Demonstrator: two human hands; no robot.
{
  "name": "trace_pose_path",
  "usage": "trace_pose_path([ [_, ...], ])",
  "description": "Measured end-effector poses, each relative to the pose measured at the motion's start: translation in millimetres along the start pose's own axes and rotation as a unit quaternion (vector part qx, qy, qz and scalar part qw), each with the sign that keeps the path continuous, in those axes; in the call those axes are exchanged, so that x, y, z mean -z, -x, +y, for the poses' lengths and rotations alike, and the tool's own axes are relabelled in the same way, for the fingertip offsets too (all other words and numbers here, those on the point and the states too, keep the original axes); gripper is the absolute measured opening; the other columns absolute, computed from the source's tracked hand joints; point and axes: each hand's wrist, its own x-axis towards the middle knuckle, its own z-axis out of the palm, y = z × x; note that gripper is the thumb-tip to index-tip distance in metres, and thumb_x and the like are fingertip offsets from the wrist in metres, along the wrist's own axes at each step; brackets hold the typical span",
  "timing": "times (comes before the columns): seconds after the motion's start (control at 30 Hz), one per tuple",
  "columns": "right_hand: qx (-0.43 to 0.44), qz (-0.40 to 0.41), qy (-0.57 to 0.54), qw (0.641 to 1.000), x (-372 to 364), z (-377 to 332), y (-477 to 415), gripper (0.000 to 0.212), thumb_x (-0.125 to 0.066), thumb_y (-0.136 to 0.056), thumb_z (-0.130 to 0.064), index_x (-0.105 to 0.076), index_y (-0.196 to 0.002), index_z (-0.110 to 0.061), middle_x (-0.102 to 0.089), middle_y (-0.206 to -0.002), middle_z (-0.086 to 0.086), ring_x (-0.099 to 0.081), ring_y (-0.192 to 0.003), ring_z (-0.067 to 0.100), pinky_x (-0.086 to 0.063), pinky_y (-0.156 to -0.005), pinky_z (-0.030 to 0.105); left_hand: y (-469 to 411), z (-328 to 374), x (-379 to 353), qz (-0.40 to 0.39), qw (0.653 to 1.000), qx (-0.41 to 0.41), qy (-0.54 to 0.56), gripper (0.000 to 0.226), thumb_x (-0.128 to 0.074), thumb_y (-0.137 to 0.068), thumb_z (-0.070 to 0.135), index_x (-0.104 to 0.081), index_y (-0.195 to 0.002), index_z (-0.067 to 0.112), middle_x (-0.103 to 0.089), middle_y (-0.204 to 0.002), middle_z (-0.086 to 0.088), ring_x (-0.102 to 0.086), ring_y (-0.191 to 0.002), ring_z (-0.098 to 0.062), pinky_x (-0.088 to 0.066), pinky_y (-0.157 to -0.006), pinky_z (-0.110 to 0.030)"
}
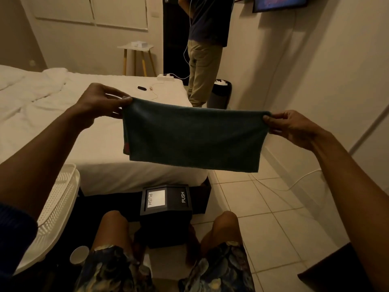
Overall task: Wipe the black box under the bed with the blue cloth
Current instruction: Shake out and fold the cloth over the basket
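A: Where is the blue cloth [192,134]?

B: Mid-frame, stretched flat in the air. The left hand [101,102] pinches its upper left corner, the right hand [291,126] its upper right corner.

A: And the black box [166,202]?

B: Lower centre, on the floor at the edge of the bed [94,131], between the person's knees. Its lower part is lost in shadow; 2 "PUSH" labels show.

A: Anything cut off?

B: A standing person [205,49] at the top, head out of frame.

Open tiled floor [280,209] to the right of the black box [166,209], free for a hand. Hemmed on the left by a white basket [56,207], behind by the bed [117,157], near side by both knees.
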Motion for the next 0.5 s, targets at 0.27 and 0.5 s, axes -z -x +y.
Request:
trace_pose_path([
  [0.27,0.004,0.116,-0.026,0.993,-53,23,-12,0.026,-0.068,-0.090,-0.037,-0.073,-0.099,-0.013,-0.073,-0.105,0.006,-0.070,-0.097,0.018,-0.057,-0.068,0.022,4,-10,-47,0.007,0.986,0.152,0.063,0.041,-0.074,-0.085,0.018,-0.063,-0.118,-0.004,-0.064,-0.118,-0.020,-0.065,-0.091,-0.026,-0.054,-0.068,-0.029],
  [0.5,0.015,0.105,-0.028,0.994,-126,16,-26,0.014,-0.071,-0.090,-0.030,-0.072,-0.092,-0.017,-0.072,-0.092,0.001,-0.070,-0.083,0.013,-0.056,-0.057,0.015,10,18,-105,-0.013,0.975,0.154,0.158,0.032,-0.075,-0.084,0.013,-0.067,-0.111,-0.003,-0.068,-0.109,-0.015,-0.067,-0.085,-0.020,-0.058,-0.074,-0.028],
])
